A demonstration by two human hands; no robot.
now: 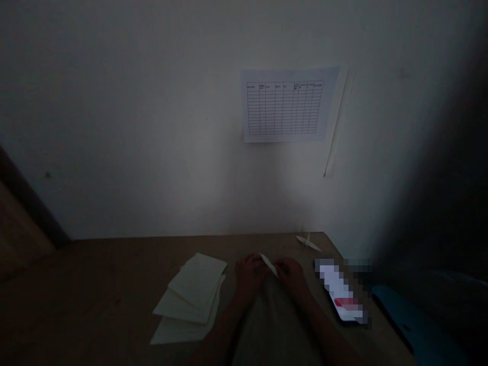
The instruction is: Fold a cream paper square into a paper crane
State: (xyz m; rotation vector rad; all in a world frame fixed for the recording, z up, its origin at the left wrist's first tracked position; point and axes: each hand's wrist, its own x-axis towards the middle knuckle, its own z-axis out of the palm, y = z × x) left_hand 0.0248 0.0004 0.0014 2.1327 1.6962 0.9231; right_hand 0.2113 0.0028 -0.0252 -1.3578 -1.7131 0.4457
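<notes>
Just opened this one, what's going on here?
In dim light, a person works with both bare hands on a narrow-looking piece of pale paper: the left hand is at one side of it, the right hand at the other. The exact finger grip is too dark to tell. Overlapping pale sheets lie left of the hands; a phone with a lit screen lies to the right, a small pointed white object beyond it.

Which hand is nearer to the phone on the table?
Right. The right hand is to the left of the phone, apart from it; the left hand is farther left, across the small white paper piece.
</notes>
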